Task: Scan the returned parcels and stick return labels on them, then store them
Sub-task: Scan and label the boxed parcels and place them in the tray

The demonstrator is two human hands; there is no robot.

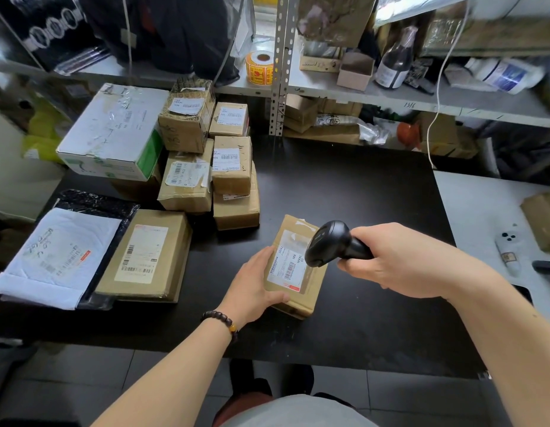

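A small brown cardboard parcel (310, 288) with a white shipping label lies on the black table (360, 195), near its front edge. My left hand (252, 288) grips the parcel's left side, thumb on its near corner. My right hand (400, 260) holds a black handheld barcode scanner (329, 243) by its handle. The scanner's head hangs just above the parcel's label, pointing down at it.
Several labelled cardboard parcels (187, 183) are stacked on the table's left, with a large white box (113, 131), a flat brown parcel (144, 257) and a white mailer (58, 254). A roll of yellow labels (260, 69) stands on the metal shelf behind. A white table (483, 211) adjoins on the right.
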